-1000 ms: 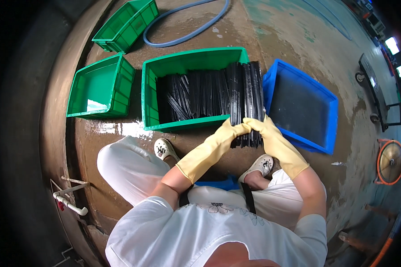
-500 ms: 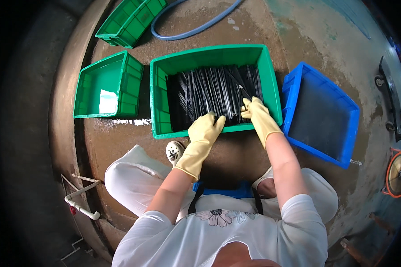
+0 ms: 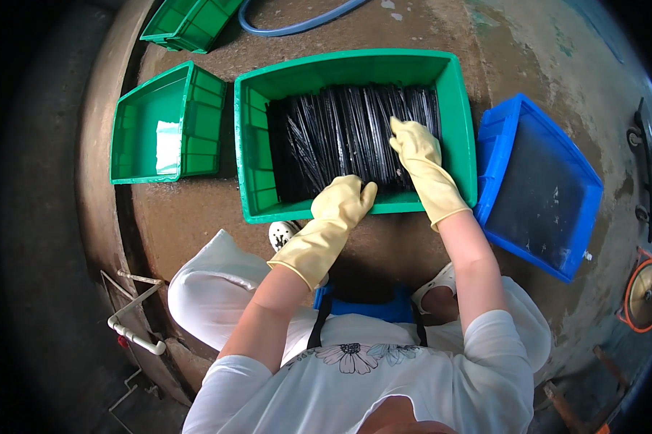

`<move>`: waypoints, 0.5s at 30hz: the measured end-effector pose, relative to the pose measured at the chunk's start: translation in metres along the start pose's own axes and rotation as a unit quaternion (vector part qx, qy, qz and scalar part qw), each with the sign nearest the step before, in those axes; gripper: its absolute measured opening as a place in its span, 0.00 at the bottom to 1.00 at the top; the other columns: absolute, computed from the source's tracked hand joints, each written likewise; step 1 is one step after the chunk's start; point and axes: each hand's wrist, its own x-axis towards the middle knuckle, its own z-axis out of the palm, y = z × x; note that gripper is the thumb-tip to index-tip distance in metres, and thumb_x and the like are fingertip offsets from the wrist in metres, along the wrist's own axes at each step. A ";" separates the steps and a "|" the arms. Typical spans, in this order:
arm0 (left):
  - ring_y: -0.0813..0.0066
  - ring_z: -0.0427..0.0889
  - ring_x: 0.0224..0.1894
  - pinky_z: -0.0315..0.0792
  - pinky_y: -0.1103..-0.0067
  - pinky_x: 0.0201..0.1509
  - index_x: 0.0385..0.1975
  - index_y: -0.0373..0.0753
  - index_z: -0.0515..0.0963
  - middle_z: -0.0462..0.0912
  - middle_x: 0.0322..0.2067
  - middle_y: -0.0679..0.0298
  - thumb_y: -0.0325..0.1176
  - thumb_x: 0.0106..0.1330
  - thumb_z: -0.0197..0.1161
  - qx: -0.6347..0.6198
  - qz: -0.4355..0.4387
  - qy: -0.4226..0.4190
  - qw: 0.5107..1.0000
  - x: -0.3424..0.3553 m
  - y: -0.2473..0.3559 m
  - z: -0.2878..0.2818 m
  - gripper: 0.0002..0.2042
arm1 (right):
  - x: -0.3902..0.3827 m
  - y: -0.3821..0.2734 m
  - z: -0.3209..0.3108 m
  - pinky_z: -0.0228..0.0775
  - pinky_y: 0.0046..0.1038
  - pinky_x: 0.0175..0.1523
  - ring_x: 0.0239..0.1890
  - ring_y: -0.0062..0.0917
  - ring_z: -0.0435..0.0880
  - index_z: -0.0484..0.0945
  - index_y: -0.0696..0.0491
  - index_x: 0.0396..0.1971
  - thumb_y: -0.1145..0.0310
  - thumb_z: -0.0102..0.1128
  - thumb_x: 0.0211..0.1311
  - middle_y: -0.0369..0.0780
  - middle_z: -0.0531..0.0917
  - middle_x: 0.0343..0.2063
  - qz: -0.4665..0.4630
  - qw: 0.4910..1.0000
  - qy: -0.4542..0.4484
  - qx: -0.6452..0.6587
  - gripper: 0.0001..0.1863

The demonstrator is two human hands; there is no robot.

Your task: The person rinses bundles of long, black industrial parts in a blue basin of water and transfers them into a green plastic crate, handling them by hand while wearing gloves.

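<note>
Wet brown concrete floor (image 3: 174,217): patchy, spans the work area; clock is read off the head view, 12 = straight away from the wearer.
Large green plastic crate (image 3: 348,74): at 12 from the wearer, wide side facing them.
Long thin black strips (image 3: 344,137): inside that crate, packed side by side. Long axes mostly 12-to-6; those toward 9 tilt 11-to-5.
Left hand in pale yellow rubber glove (image 3: 343,197): at the crate's near wall, by the strips' near ends. Fingers bent, thumb out toward 1. Fingertips hidden; can't tell if it grips.
Right hand in pale yellow rubber glove (image 3: 416,141): over the strips' 3 o'clock portion, fingers curled, aimed at 11. Can't tell if a strip is pinched.
Key relation: most of the strip layer lies toward 9 from the right hand, toward 12 from the left. Right is nearer the far ends, left nearer the near ends.
Blue plastic crate (image 3: 491,173): at 3 of the large one, just beside it, skewed; dark inside.
Small green plastic crate (image 3: 203,123): at 9, bright reflection inside.
Blue-grey hose (image 3: 297,27): curved, toward 11.
</note>
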 end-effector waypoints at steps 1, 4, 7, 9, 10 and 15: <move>0.51 0.86 0.45 0.79 0.64 0.52 0.47 0.39 0.84 0.87 0.41 0.50 0.53 0.70 0.55 0.002 -0.001 0.000 1.000 -0.001 0.002 -0.001 0.24 | 0.008 0.012 0.009 0.79 0.25 0.48 0.35 0.25 0.83 0.80 0.59 0.43 0.62 0.54 0.73 0.44 0.83 0.35 -0.020 0.999 -0.024 -0.034 0.14; 0.51 0.86 0.45 0.80 0.61 0.48 0.38 0.38 0.85 0.87 0.40 0.52 0.56 0.69 0.54 -0.002 -0.014 -0.004 1.000 0.000 -0.005 0.000 0.25 | 0.038 -0.001 0.022 0.77 0.24 0.52 0.43 0.27 0.86 0.81 0.52 0.53 0.69 0.54 0.68 0.41 0.85 0.44 0.014 0.934 -0.135 -0.331 0.16; 0.52 0.86 0.44 0.80 0.62 0.48 0.38 0.38 0.85 0.87 0.39 0.52 0.56 0.69 0.54 -0.005 0.006 0.007 1.000 0.003 -0.001 0.003 0.25 | 0.073 0.060 0.029 0.75 0.23 0.53 0.42 0.26 0.86 0.85 0.48 0.39 0.64 0.54 0.65 0.39 0.86 0.37 -0.083 0.950 -0.044 -0.299 0.11; 0.52 0.86 0.44 0.80 0.62 0.47 0.38 0.38 0.85 0.87 0.39 0.52 0.56 0.69 0.54 -0.001 0.010 0.011 1.000 0.004 0.001 0.003 0.25 | 0.075 0.044 0.028 0.75 0.23 0.53 0.43 0.26 0.86 0.87 0.47 0.35 0.62 0.57 0.63 0.39 0.86 0.39 0.000 0.933 -0.061 -0.355 0.11; 0.51 0.86 0.43 0.80 0.62 0.47 0.38 0.38 0.85 0.87 0.39 0.52 0.56 0.70 0.54 0.001 0.009 0.006 1.000 0.004 0.004 0.003 0.25 | 0.081 0.053 0.029 0.76 0.24 0.52 0.43 0.25 0.86 0.87 0.48 0.34 0.62 0.58 0.62 0.39 0.86 0.40 0.025 0.934 -0.026 -0.356 0.10; 0.50 0.87 0.41 0.80 0.63 0.47 0.42 0.37 0.86 0.87 0.35 0.49 0.53 0.70 0.56 -0.008 -0.019 -0.021 1.000 0.001 0.005 -0.006 0.23 | 0.039 0.035 -0.013 0.79 0.24 0.41 0.41 0.21 0.83 0.86 0.51 0.37 0.77 0.51 0.66 0.35 0.86 0.39 0.007 0.995 -0.101 0.007 0.12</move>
